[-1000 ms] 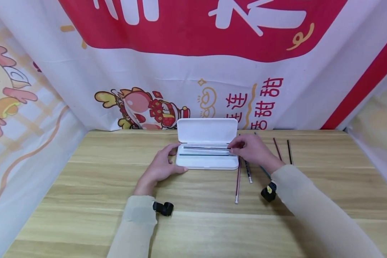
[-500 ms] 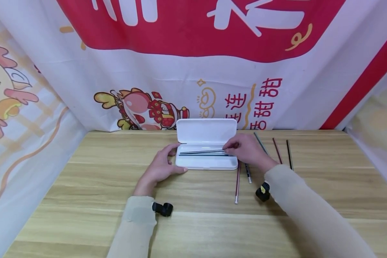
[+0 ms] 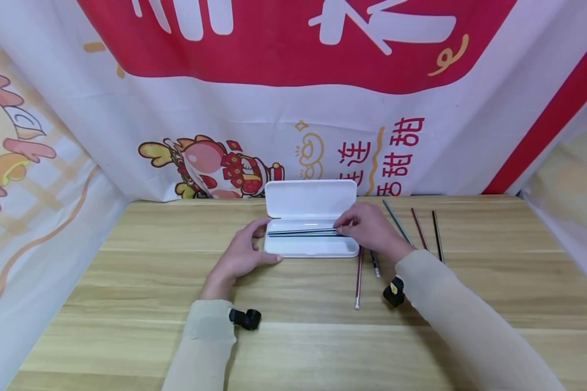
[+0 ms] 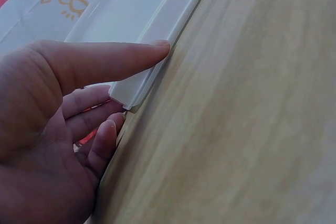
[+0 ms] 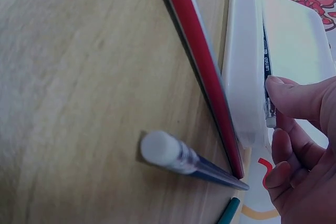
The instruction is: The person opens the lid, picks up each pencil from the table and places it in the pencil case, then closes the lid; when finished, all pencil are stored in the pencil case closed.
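Note:
A white pencil case (image 3: 313, 249) lies on the table with its lid raised at the back. My left hand (image 3: 239, 250) holds the case's left end, its thumb (image 4: 121, 61) along the front rim and its fingers around the end and back corner. Inside the case my right hand (image 3: 370, 228) pinches a dark pencil (image 5: 267, 64) near its white eraser end, between thumb and fingers. The pencil lies lengthwise, slightly tilted, close to another dark greenish pencil (image 3: 298, 236) in the case. The far side of my right fingers is hidden in the head view.
Right of the case lie a red pencil (image 3: 358, 285) and a dark patterned pencil (image 3: 375, 265) with white ends. Farther right are a teal pencil (image 3: 396, 221), a dark red pencil (image 3: 419, 228) and a black pencil (image 3: 437, 234). A printed curtain (image 3: 254, 103) hangs behind the table.
My right hand has shifted left and slightly down, bringing the dark pencil from the back of the case close to the other one. My left hand stays on the case's end.

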`<state>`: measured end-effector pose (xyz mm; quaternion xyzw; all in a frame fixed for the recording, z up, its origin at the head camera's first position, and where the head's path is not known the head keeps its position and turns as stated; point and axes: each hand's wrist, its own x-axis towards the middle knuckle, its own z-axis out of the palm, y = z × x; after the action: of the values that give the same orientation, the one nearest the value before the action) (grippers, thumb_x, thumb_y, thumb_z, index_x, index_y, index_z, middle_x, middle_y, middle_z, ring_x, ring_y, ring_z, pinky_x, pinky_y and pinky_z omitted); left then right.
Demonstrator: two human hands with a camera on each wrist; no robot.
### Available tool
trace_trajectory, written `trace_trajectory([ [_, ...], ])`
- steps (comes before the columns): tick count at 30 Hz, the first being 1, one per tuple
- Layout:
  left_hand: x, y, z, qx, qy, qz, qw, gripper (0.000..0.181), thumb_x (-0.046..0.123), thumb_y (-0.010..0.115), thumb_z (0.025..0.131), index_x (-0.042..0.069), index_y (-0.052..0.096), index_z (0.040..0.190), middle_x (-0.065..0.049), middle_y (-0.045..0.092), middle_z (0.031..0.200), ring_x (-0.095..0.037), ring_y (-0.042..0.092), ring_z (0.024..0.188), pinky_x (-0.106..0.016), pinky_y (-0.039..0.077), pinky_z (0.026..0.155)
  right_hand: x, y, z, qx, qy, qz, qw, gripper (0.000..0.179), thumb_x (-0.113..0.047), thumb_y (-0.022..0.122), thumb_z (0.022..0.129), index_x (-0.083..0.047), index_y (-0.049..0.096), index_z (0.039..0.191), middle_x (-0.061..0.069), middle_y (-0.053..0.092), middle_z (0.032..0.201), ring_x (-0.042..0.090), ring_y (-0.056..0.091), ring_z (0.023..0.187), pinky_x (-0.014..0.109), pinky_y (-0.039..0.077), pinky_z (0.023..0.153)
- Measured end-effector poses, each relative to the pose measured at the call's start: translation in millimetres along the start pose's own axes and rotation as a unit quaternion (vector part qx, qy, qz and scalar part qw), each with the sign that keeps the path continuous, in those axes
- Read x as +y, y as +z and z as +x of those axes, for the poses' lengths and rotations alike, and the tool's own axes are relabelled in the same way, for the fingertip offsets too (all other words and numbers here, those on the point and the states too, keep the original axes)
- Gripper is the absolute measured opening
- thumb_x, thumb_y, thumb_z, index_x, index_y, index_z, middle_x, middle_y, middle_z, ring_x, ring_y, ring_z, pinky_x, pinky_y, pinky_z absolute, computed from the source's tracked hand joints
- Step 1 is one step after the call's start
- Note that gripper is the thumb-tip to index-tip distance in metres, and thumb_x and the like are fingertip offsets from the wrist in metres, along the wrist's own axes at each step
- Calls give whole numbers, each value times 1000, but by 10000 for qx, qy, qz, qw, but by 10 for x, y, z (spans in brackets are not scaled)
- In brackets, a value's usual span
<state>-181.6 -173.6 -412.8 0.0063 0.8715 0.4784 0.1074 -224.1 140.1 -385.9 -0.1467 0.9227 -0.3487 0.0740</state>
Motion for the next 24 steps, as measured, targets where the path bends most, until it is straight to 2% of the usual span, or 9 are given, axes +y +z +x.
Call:
trace_trajectory([
  [10, 3, 26, 2, 70, 19, -26, 10000, 95, 18, 94, 82, 24, 46, 163, -10, 55, 152, -30, 49, 132, -45, 44, 107, 50, 26, 6, -17, 213, -40, 9998, 15, -15, 75, 101, -17, 84, 114, 7, 72, 113, 25, 61, 102, 38, 52, 87],
  [24, -9, 18, 9, 113, 117, -2, 9999, 94, 17, 94, 81, 23, 47, 162, -10, 57, 151, -29, 49, 131, -41, 43, 105, 58, 43, 22, -76, 399, 26, 9992, 16, -17, 74, 102, -19, 83, 115, 6, 71, 116, 26, 60, 103, 39, 53, 90],
])
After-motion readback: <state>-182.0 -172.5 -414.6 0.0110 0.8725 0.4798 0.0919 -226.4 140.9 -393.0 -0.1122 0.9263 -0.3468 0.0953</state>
